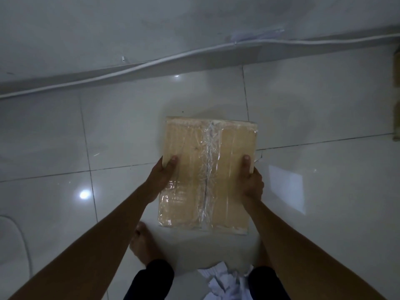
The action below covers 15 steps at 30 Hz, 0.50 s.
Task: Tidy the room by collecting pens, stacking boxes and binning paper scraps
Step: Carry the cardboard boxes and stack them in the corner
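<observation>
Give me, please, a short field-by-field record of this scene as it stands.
held item: cardboard box, clear tape along its middle seam
left hand: grips the box's left edge, thumb on top
right hand: grips the box's right edge, thumb on top
paper scraps: white pile on the floor between the person's legs
floor: pale glossy tiles
wall base: white cable runs along it
right edge of view: more cardboard, cut off by the frame
</observation>
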### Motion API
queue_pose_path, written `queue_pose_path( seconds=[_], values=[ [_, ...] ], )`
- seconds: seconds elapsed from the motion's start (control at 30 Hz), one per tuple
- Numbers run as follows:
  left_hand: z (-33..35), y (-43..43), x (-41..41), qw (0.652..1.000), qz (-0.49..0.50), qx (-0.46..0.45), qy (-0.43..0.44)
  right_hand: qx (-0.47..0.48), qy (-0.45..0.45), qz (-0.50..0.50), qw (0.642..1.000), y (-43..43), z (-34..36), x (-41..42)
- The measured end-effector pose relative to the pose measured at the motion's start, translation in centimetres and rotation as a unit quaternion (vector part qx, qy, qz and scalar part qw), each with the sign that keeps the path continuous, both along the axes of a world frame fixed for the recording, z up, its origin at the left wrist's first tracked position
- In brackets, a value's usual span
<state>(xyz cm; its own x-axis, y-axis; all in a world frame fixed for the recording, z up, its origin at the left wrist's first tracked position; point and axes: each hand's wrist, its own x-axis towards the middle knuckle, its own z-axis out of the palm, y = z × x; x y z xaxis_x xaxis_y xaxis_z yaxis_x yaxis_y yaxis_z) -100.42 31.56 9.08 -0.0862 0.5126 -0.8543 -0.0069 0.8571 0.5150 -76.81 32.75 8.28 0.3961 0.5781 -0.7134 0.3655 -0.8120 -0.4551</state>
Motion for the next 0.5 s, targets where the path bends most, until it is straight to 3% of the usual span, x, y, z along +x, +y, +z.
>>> queue_pose_path(
  seconds=[0.23,0.5],
  values=[
    [0.3,0.1,0.2,1.000,0.009,-0.008,0.020,-0.029,0.058,-0.021,0.998,0.5,0.8,0.3],
    [1.3,-0.7,1.1,0.999,0.015,-0.047,0.004,-0.074,0.058,-0.007,0.996,0.4,1.2,1.8]
  ],
)
